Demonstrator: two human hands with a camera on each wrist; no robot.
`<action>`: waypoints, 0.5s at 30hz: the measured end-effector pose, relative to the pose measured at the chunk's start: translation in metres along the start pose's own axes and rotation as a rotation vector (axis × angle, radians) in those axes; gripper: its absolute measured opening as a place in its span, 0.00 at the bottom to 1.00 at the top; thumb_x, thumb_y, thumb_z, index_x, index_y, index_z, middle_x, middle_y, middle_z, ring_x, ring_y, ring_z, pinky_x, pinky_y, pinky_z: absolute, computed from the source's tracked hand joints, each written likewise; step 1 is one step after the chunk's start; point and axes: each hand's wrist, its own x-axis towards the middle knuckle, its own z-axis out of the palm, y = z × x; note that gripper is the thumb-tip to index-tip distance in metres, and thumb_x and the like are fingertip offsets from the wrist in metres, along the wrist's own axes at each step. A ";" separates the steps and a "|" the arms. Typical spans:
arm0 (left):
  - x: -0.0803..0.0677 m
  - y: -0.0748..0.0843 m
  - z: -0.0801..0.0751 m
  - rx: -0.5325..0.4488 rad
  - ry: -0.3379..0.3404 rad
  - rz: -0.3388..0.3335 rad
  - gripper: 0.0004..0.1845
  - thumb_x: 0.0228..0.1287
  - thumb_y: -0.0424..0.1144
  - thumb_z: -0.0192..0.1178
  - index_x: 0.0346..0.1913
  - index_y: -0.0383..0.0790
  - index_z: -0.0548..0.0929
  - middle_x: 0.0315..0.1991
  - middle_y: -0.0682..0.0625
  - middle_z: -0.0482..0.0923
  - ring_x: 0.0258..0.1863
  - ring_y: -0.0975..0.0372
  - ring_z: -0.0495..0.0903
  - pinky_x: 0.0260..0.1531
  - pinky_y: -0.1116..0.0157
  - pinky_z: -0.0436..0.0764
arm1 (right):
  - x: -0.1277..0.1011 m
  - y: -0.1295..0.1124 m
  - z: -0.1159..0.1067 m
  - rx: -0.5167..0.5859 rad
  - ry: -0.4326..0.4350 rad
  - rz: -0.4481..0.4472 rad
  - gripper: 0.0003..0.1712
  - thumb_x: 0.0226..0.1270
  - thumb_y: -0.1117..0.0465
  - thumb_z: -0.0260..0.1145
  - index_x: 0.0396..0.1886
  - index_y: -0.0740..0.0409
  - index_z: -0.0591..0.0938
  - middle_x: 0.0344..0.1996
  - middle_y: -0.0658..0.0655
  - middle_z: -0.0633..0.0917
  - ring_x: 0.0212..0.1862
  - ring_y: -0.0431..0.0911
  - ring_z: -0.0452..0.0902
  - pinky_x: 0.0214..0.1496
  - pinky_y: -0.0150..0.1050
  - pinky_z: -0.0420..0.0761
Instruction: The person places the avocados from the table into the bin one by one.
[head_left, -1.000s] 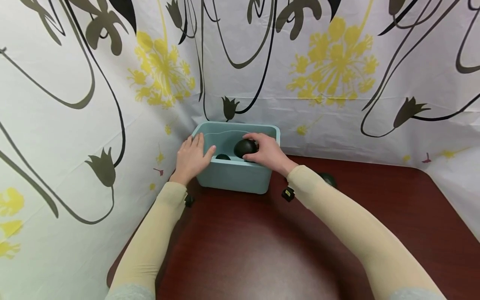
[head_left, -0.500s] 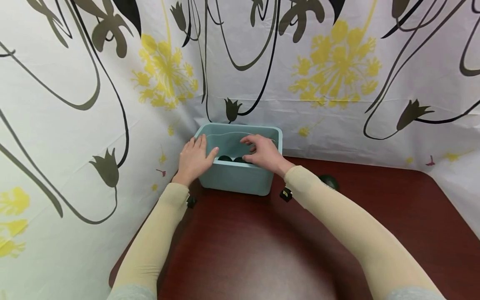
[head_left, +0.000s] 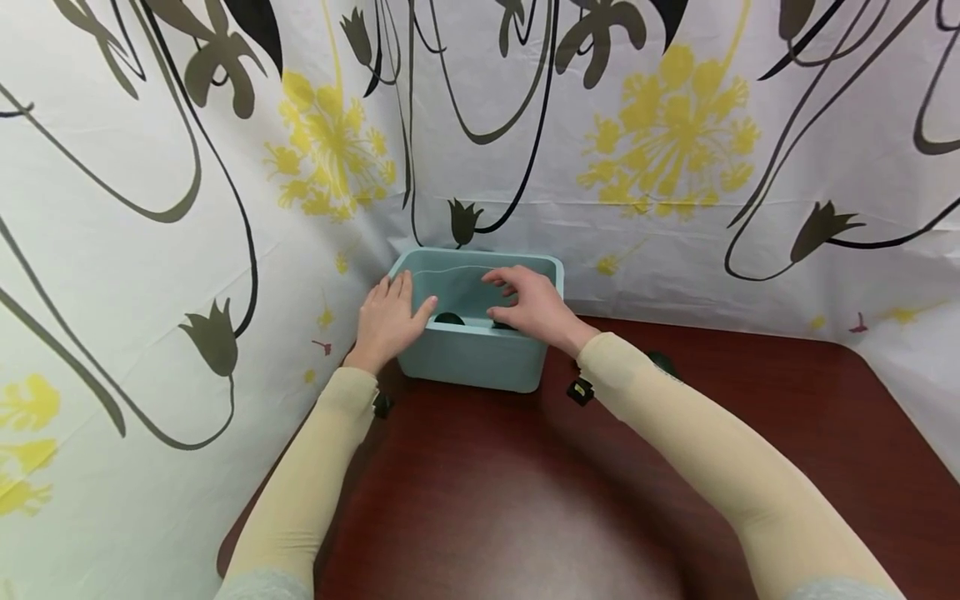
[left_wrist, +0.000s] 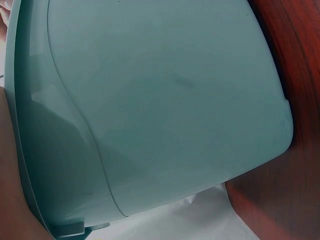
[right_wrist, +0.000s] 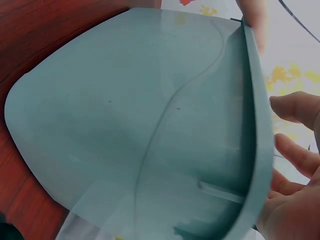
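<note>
A pale blue-green plastic bin [head_left: 468, 358] stands at the back of the table. My left hand [head_left: 388, 321] lies over its left rim, fingers straight and thumb spread. My right hand [head_left: 536, 307] hovers over the bin's right side, fingers loosely bent and parted from the thumb, holding nothing. Inside, a dark, rounded avocado-like thing [head_left: 450, 318] shows above the front rim. A second dark one [head_left: 504, 326] is mostly hidden below my right thumb. In the right wrist view, the fingers [right_wrist: 295, 107] of that hand are beyond the bin's rim [right_wrist: 260, 125].
Another dark green rounded thing [head_left: 662, 362] sits on the table, partly behind my right forearm. The reddish-brown table [head_left: 487, 500] extends towards me and to the right. A white patterned cloth [head_left: 675, 250] hangs close behind the bin and along the left.
My right hand has let go of the dark avocado-like thing, which dropped into the bin and has shifted right inside it. My left hand stays at the rim.
</note>
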 end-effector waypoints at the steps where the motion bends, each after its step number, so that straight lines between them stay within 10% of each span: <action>1: 0.000 0.000 0.000 0.004 0.000 -0.001 0.52 0.71 0.74 0.30 0.79 0.34 0.54 0.77 0.37 0.56 0.76 0.43 0.52 0.74 0.46 0.52 | -0.001 -0.001 -0.001 -0.001 0.001 -0.006 0.29 0.67 0.55 0.73 0.66 0.43 0.77 0.58 0.50 0.77 0.55 0.46 0.77 0.54 0.43 0.80; 15: -0.001 0.001 -0.002 0.001 -0.013 -0.002 0.52 0.71 0.74 0.32 0.79 0.33 0.54 0.77 0.37 0.56 0.77 0.43 0.51 0.74 0.46 0.52 | -0.021 -0.018 -0.027 -0.055 0.013 -0.078 0.29 0.68 0.52 0.72 0.67 0.42 0.76 0.61 0.49 0.76 0.57 0.44 0.75 0.56 0.45 0.79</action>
